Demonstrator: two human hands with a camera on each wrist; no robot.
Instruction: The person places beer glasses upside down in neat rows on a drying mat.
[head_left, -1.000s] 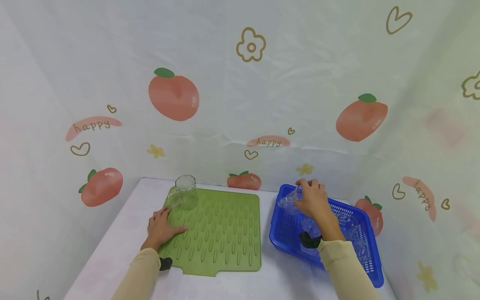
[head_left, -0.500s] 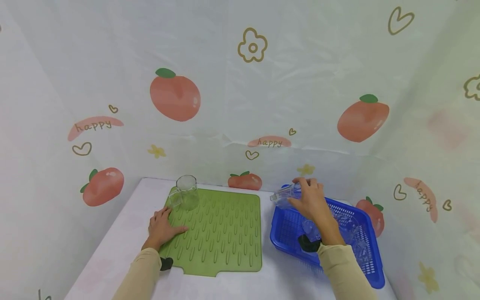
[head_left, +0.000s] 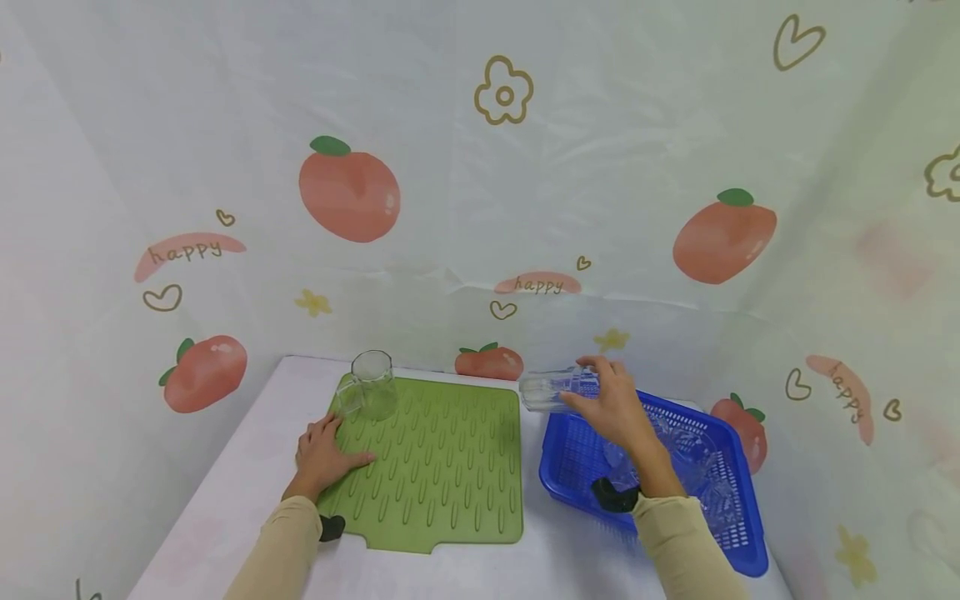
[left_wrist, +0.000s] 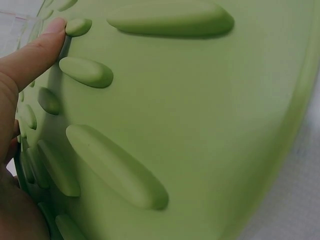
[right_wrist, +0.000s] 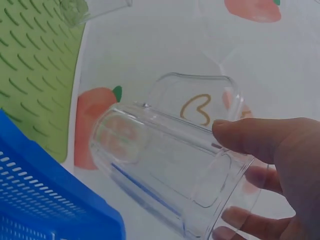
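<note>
the right hand [head_left: 611, 408] holds a clear glass mug [head_left: 551, 390] on its side, fingers curled round its body, above the far left corner of the blue basket [head_left: 577, 475]. the mug's long axis runs left to right, one end pointing left toward the green mat [head_left: 450, 467]; which end is hard to tell. the left hand [head_left: 324, 454] lies flat, fingers spread, on the mat's near left part, near an upright glass [head_left: 372, 385].
</note>
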